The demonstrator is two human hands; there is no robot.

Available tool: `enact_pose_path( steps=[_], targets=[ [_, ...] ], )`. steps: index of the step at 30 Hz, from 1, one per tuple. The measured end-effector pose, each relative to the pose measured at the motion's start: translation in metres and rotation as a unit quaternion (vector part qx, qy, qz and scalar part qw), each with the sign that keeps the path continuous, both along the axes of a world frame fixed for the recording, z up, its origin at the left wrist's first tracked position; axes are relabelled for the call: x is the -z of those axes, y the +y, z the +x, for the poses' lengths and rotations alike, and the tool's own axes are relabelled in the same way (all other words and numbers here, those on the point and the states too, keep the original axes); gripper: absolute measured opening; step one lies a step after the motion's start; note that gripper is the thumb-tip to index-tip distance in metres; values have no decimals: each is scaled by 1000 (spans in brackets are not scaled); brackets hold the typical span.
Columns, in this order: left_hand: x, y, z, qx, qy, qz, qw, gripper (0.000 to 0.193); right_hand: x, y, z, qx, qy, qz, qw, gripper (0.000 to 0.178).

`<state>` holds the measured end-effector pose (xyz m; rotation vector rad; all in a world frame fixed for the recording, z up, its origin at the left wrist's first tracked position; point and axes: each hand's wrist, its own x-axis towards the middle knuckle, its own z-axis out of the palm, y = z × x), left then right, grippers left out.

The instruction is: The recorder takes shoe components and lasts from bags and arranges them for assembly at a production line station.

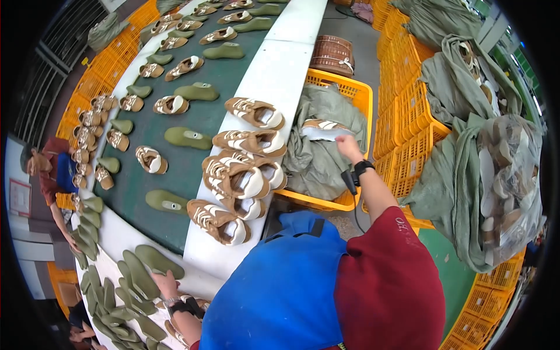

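My right hand [349, 148] is closed on one end of a brown-and-white sneaker [324, 129], its pale sole toward me. That sneaker is over a yellow crate [365, 99] lined with grey-green cloth [315, 169]. At the lower left, my left hand [165, 284] grips the near end of an olive-green shoe last [156, 260], beside a heap of similar lasts [131, 297]. Several brown-and-white sneakers [236, 175] stand on the white ledge between my arms, and part of another lies beneath my left wrist.
Rows of sneakers and lasts cover the green conveyor belt [201, 70]. Stacked yellow crates [408, 140] with draped cloth and a plastic-wrapped shoe bundle [507, 175] flank the right. A wicker basket [332, 55] sits beyond the lined crate. Across the belt, a co-worker's hand [73, 242] reaches toward lasts.
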<state>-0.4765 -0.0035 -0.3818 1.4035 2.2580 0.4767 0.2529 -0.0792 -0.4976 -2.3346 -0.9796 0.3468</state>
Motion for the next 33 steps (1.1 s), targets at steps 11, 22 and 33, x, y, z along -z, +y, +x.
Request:
enact_pose_path(
  steps=[11,22,33],
  targets=[
    [-37,-96,119,-1,42,-61,997,69,-1,81,-29,-130,-211,-126,960,45],
    [-96,-75,123,117,190,31,974,48,-106,76,66,-71,45,-105,991,39],
    [-138,-17,273,370,-270,125,880,40,-276,13,-100,-239,505,438,704,50]
  ],
)
